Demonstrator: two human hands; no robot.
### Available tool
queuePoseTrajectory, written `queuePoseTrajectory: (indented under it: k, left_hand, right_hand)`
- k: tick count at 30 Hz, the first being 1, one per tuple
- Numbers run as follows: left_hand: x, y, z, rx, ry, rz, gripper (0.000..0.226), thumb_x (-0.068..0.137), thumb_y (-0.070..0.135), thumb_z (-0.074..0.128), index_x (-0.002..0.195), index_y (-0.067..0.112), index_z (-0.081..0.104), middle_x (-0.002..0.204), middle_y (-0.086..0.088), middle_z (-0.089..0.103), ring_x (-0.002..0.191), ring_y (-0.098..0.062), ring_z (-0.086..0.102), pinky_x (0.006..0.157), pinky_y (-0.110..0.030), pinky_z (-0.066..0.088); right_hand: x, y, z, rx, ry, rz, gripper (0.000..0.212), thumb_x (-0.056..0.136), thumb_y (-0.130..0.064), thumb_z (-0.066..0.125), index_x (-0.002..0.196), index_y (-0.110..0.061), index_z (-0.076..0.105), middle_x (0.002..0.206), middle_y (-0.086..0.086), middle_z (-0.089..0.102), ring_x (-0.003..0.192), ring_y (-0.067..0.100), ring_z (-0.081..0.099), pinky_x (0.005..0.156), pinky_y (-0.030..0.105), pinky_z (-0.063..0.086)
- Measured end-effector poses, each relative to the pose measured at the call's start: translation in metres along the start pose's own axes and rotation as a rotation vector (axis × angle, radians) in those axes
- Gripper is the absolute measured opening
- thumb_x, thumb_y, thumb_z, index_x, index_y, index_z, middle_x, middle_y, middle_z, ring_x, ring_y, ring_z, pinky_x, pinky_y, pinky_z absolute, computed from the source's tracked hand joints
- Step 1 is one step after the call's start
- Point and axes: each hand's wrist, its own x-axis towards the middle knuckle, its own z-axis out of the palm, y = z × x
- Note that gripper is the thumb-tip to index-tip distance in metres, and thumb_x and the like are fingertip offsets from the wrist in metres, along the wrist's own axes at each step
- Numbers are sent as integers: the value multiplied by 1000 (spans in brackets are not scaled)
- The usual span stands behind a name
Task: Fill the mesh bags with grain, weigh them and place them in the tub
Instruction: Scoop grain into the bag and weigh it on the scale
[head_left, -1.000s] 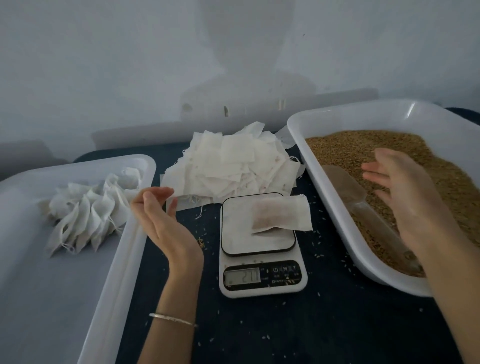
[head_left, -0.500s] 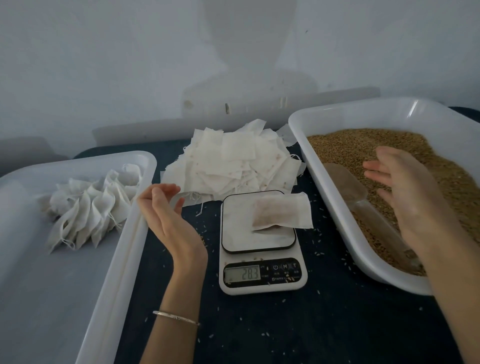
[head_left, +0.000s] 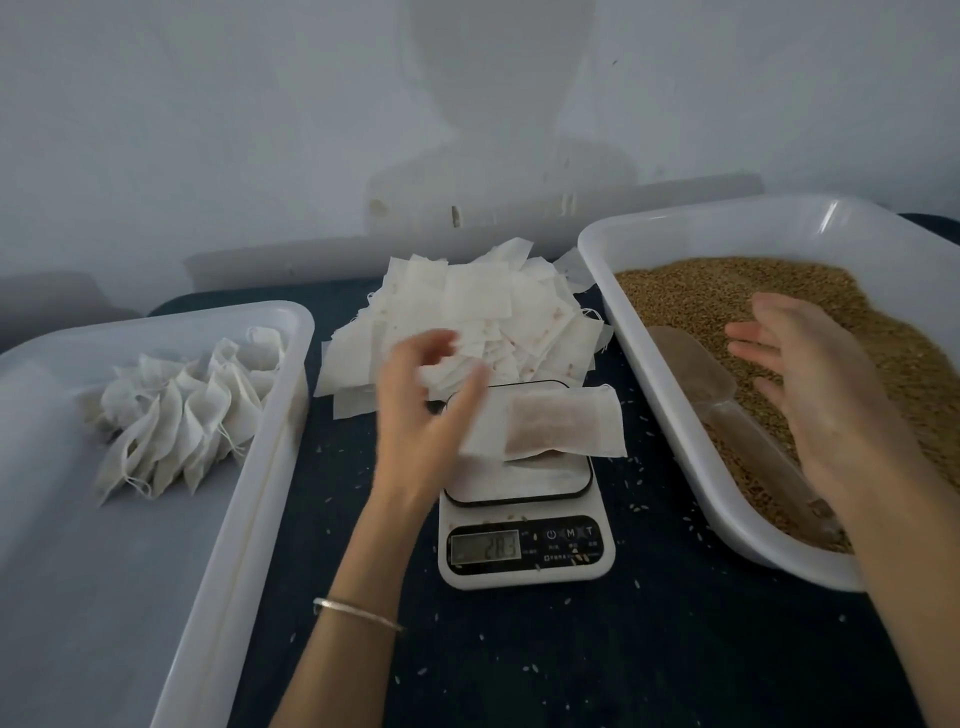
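On the left, tied bags are piled in the tub. Next, the left hand is held at the left end of the filled bag. Its fingers are loosely curled; a grip cannot be told through the blur. The bag is laid flat on the scale, its right end hanging past the plate. The right hand is held open and empty over the grain. If the bag is lifted by one corner, grain could be spilled on the bench.

Dark table — two white tubs, a scale, empty bags, stray grains.
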Motion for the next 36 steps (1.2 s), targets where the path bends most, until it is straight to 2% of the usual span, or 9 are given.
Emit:
queuePoseTrajectory:
  k: [4, 8, 10, 14, 19, 21, 25, 28, 36]
  left_hand:
    - [12, 0, 26, 649, -625, 144, 70, 72, 65, 65, 133, 34, 47, 142, 14, 32, 132, -5, 11, 106, -32, 14]
    - [16, -7, 46, 773, -560, 204, 25, 93, 33, 46, 113, 23, 58, 135, 10, 45, 127, -13, 20, 96, -38, 18]
    - [16, -9, 49, 553, -409, 130, 19, 98, 25, 40, 105, 18, 55, 118, 5, 56, 118, -15, 37, 95, -39, 30]
    - [12, 11, 45, -466, -165, -302, 20, 103, 28, 37, 115, 21, 52, 108, -6, 69, 104, -16, 66, 84, -48, 56]
    - [29, 45, 48, -1146, -359, -676, 35, 90, 21, 60, 119, 3, 53, 107, -16, 70, 105, -31, 67, 79, -43, 59]
    - [31, 57, 55, -941, -440, -546, 29, 85, 8, 66, 112, 3, 57, 104, -12, 70, 101, -25, 68, 78, -33, 59]
    - [33, 70, 76, 119, -399, 202, 25, 87, 3, 64, 112, 7, 63, 88, 1, 66, 81, -11, 61, 70, -11, 43]
    - [38, 69, 90, 565, -400, 619, 35, 82, -15, 57, 111, 4, 64, 106, -9, 62, 99, -25, 51, 81, -25, 38]
    - [38, 65, 89, 748, -354, 755, 45, 66, -27, 57, 104, -4, 64, 102, -16, 61, 99, -35, 55, 79, -41, 51]
  right_hand:
    - [-1, 0, 0, 5, -4, 3, 36, 97, -34, 42, 132, -25, 47, 120, -1, 58, 112, 13, 54, 89, 31, 35]
    - [-2, 2, 0, 7, -2, 1, 37, 98, -34, 42, 134, -25, 46, 120, -2, 58, 112, 13, 53, 85, 29, 35]
    - [-2, 2, 0, 10, -2, 0, 36, 98, -35, 43, 133, -26, 46, 119, -2, 58, 111, 13, 53, 82, 27, 36]
    - [-2, 2, 1, 22, -5, 11, 36, 98, -36, 42, 134, -29, 45, 119, -4, 57, 106, 7, 53, 66, 22, 35]
    - [-3, 2, 0, 48, -1, 18, 38, 98, -37, 42, 136, -29, 44, 125, -4, 56, 112, 10, 53, 66, 21, 33]
    - [-4, 3, 0, 52, 4, 23, 41, 98, -38, 42, 138, -30, 43, 129, -4, 54, 114, 12, 52, 66, 20, 34]
    - [-3, 2, 1, 52, 35, 34, 39, 99, -37, 41, 137, -30, 44, 124, -5, 56, 94, -4, 57, 59, 15, 36]
    - [-2, 2, 1, 42, 58, 39, 39, 99, -35, 39, 137, -29, 44, 122, -4, 56, 82, -9, 52, 58, 15, 34]
    - [-2, 3, -1, 57, 62, 9, 41, 100, -37, 37, 140, -27, 41, 132, -2, 52, 104, 6, 54, 63, 17, 32]
